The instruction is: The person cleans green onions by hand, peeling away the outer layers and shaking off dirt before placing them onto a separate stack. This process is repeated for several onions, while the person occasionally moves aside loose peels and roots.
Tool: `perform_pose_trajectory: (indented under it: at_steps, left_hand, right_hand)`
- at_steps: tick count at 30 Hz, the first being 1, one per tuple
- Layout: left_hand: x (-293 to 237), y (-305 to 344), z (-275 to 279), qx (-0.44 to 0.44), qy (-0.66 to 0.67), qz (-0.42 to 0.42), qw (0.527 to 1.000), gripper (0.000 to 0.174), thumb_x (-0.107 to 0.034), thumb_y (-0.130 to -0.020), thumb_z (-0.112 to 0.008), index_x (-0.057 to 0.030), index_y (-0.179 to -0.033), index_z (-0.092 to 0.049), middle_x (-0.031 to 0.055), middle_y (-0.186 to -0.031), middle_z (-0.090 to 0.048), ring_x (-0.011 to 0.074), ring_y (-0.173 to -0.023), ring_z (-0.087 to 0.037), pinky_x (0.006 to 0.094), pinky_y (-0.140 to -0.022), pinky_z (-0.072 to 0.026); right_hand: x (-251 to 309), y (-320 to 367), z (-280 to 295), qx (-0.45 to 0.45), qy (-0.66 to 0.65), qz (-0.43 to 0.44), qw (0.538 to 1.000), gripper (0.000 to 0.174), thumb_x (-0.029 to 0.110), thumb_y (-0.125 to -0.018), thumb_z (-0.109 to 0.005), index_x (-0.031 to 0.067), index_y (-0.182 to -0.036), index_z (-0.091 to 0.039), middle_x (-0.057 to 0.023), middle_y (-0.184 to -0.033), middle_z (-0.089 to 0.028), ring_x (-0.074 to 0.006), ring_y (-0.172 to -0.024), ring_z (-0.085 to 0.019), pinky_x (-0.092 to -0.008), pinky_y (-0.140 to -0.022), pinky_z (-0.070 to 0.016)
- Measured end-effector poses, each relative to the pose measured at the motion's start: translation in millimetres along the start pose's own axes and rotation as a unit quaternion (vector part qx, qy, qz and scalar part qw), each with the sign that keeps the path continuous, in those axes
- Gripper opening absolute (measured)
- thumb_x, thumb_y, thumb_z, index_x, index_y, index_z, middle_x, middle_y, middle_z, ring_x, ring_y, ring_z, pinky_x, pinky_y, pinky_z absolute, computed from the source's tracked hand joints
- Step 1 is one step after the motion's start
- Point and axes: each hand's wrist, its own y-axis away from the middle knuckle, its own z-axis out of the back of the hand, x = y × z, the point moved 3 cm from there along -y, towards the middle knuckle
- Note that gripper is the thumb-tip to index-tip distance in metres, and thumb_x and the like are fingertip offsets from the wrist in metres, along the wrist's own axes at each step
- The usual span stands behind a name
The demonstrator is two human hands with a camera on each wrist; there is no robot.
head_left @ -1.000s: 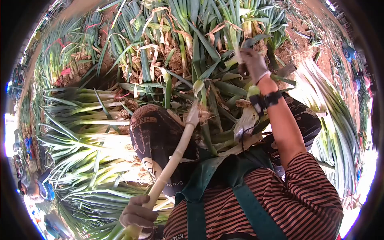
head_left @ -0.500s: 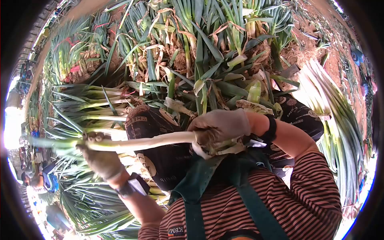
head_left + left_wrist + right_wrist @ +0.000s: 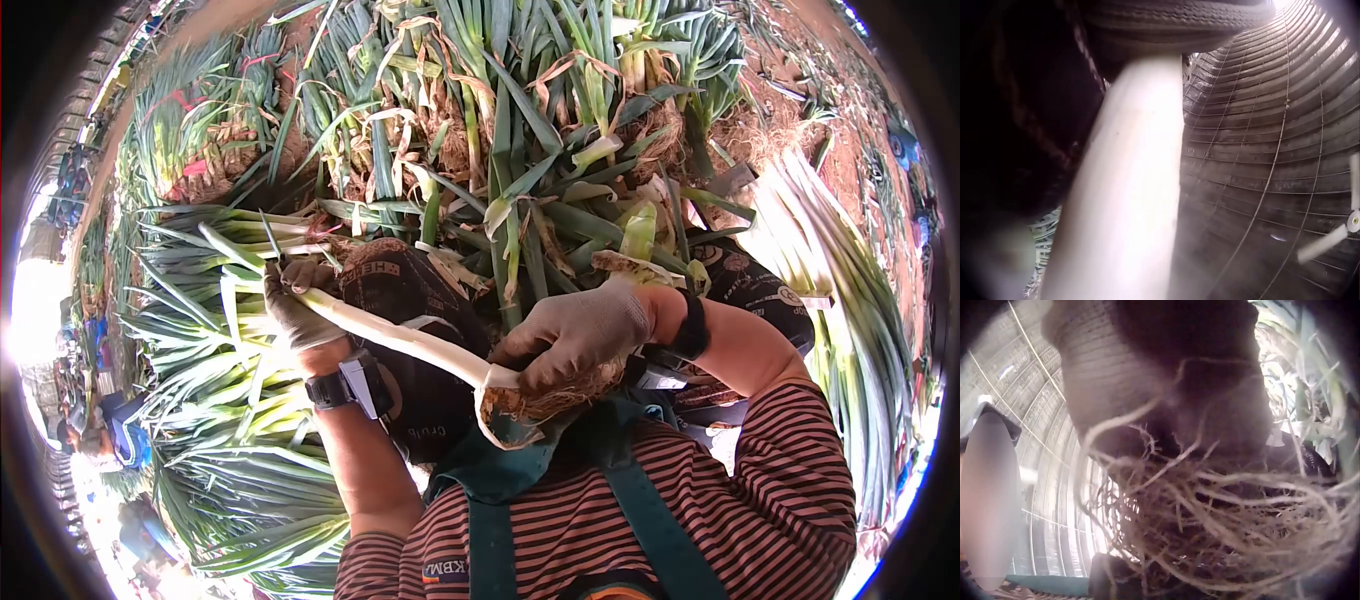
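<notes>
A long green onion (image 3: 400, 340) lies slantwise across the person's lap in the head view. My gloved left hand (image 3: 300, 300) grips it near its green leaves; the left wrist view shows the white stalk (image 3: 1129, 175) running from under the glove. At the other end my gloved right hand (image 3: 588, 332) holds the root end, fingers curled round it. A loose flap of pale outer skin (image 3: 500, 425) hangs below those fingers. Stringy roots (image 3: 1222, 515) spread beneath the right glove (image 3: 1166, 381) in the right wrist view.
Unpeeled green onions (image 3: 230, 340) are heaped at the left. Rooted bunches (image 3: 420, 110) stand along the back. Stripped leaves (image 3: 560, 220) pile up between the knees. Cleaned green onions (image 3: 820, 290) lie stacked at the right.
The right hand has come from the upper right down to the onion's root end and taken hold. The left hand has moved up from the lower left, swinging the onion's leafy end upward.
</notes>
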Motion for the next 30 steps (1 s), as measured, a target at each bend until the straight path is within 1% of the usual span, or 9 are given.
perform_pose_trajectory:
  at_steps: [6,12,17,20,23,24,26,29,30]
  left_hand:
    - [4.3,-10.2,6.3,-0.067,-0.062,-0.025,0.995,0.026,-0.029,-0.096,-0.051,-0.0103,-0.078,-0.047,-0.0052,-0.058,-0.040,0.0078,-0.049,-0.038,0.0240,-0.053,-0.0337]
    - [6.8,-23.1,18.0,-0.165,-0.117,0.027,0.979,0.032,-0.031,-0.097,-0.047,-0.0143,-0.070,-0.044,-0.0043,-0.054,-0.041,0.0096,-0.046,-0.039,0.0254,-0.048,-0.0350]
    - [9.5,-24.0,11.9,-0.224,-0.244,-0.001,0.944,0.032,-0.025,-0.095,-0.047,-0.0149,-0.065,-0.043,-0.0023,-0.052,-0.041,0.0126,-0.045,-0.041,0.0279,-0.047,-0.0374]
    - [6.9,-27.0,16.3,-0.234,-0.272,-0.016,0.933,0.029,-0.024,-0.094,-0.048,-0.0148,-0.067,-0.044,-0.0014,-0.054,-0.044,0.0138,-0.046,-0.043,0.0293,-0.047,-0.0398]
    - [0.0,-30.3,29.6,-0.251,-0.268,-0.025,0.930,0.024,-0.026,-0.092,-0.052,-0.0143,-0.071,-0.047,-0.0007,-0.059,-0.047,0.0149,-0.049,-0.044,0.0303,-0.050,-0.0421]
    - [-6.4,-36.8,41.8,-0.249,-0.278,-0.040,0.927,0.022,-0.026,-0.091,-0.053,-0.0139,-0.073,-0.049,-0.0002,-0.061,-0.048,0.0152,-0.051,-0.045,0.0298,-0.050,-0.0420]
    - [-4.8,-23.9,27.5,-0.262,-0.276,-0.037,0.924,0.020,-0.026,-0.090,-0.052,-0.0144,-0.074,-0.049,-0.0001,-0.063,-0.048,0.0164,-0.053,-0.046,0.0328,-0.052,-0.0430]
    - [1.9,-29.6,18.2,-0.243,-0.278,-0.052,0.928,0.018,-0.029,-0.088,-0.054,-0.0124,-0.080,-0.053,0.0031,-0.070,-0.054,0.0198,-0.060,-0.052,0.0365,-0.059,-0.0470]
    - [13.5,-18.5,3.5,-0.258,-0.282,-0.052,0.923,0.020,-0.030,-0.087,-0.055,-0.0094,-0.086,-0.057,0.0062,-0.078,-0.059,0.0231,-0.066,-0.056,0.0386,-0.067,-0.0496]
  right_hand:
    - [1.1,-7.8,6.9,-0.098,0.325,0.004,0.940,0.036,0.008,-0.084,-0.050,-0.0014,-0.117,-0.060,-0.0113,-0.094,-0.067,-0.0170,-0.088,-0.062,-0.0308,-0.081,-0.0485]
    - [-20.1,-11.0,11.4,-0.136,0.116,0.040,0.983,0.036,0.010,-0.083,-0.047,-0.0042,-0.114,-0.060,-0.0120,-0.095,-0.067,-0.0184,-0.089,-0.062,-0.0305,-0.082,-0.0485]
    - [-34.6,8.0,-4.4,-0.190,-0.073,0.017,0.979,0.040,0.008,-0.084,-0.045,-0.0049,-0.119,-0.059,-0.0016,-0.096,-0.065,-0.0068,-0.086,-0.057,-0.0225,-0.079,-0.0473]
    - [-48.5,28.9,-11.2,-0.245,-0.034,0.024,0.969,0.033,0.011,-0.086,-0.045,-0.0018,-0.109,-0.064,-0.0029,-0.084,-0.065,-0.0103,-0.075,-0.059,-0.0258,-0.070,-0.0491]
    - [-57.0,88.2,-22.3,-0.247,0.101,-0.049,0.963,0.030,0.015,-0.083,-0.054,0.0002,-0.107,-0.064,-0.0131,-0.081,-0.066,-0.0212,-0.078,-0.064,-0.0343,-0.076,-0.0524]
    - [-52.8,105.9,-19.8,-0.264,0.255,-0.105,0.924,0.030,0.015,-0.082,-0.057,0.0001,-0.108,-0.064,-0.0137,-0.087,-0.066,-0.0225,-0.080,-0.065,-0.0359,-0.075,-0.0525]
    - [-41.3,133.2,-22.5,-0.274,0.529,-0.209,0.776,0.034,0.016,-0.080,-0.064,0.0000,-0.109,-0.063,-0.0149,-0.098,-0.067,-0.0251,-0.085,-0.066,-0.0390,-0.074,-0.0526]
    - [-4.3,129.3,-27.0,-0.442,0.583,0.022,0.681,0.042,0.027,-0.076,-0.073,0.0039,-0.110,-0.064,-0.0145,-0.111,-0.064,-0.0312,-0.090,-0.065,-0.0450,-0.077,-0.0523]
    - [6.3,116.4,-30.9,-0.455,0.560,0.125,0.681,0.041,0.028,-0.077,-0.073,0.0052,-0.109,-0.065,-0.0126,-0.111,-0.063,-0.0311,-0.091,-0.065,-0.0435,-0.076,-0.0525]
